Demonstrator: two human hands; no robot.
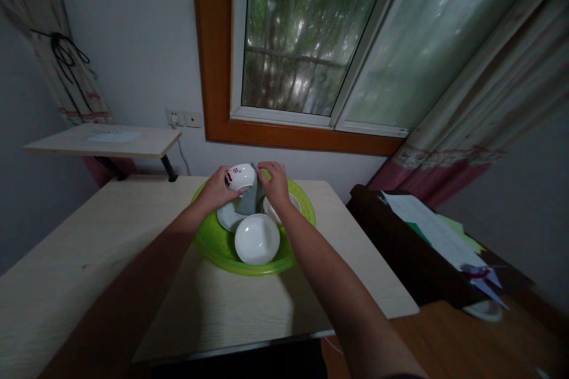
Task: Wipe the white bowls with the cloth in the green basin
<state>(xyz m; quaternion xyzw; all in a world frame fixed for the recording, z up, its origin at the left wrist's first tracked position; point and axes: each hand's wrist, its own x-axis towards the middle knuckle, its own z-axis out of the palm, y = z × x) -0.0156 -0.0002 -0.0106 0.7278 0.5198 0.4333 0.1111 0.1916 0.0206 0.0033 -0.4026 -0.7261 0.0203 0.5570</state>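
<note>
My left hand (216, 189) grips a white bowl (241, 176) with a red and black pattern on its outside, tilted on its side above a green basin (213, 251). A grey cloth (249, 200) hangs beside that bowl. My right hand (276, 182) pinches the cloth's upper part at the bowl's right side. Inside the basin, a white bowl (257, 240) sits at the front with its hollow facing up. Another white bowl (295, 204) is partly hidden behind my right wrist. On the left lies a white dish (228, 217), partly covered by the cloth.
The basin stands on a pale wooden table (355, 260). A small raised shelf (106, 141) is at the back left. To the right, a dark cabinet (391, 243) carries papers (435, 231). A window (302, 41) is in the wall behind.
</note>
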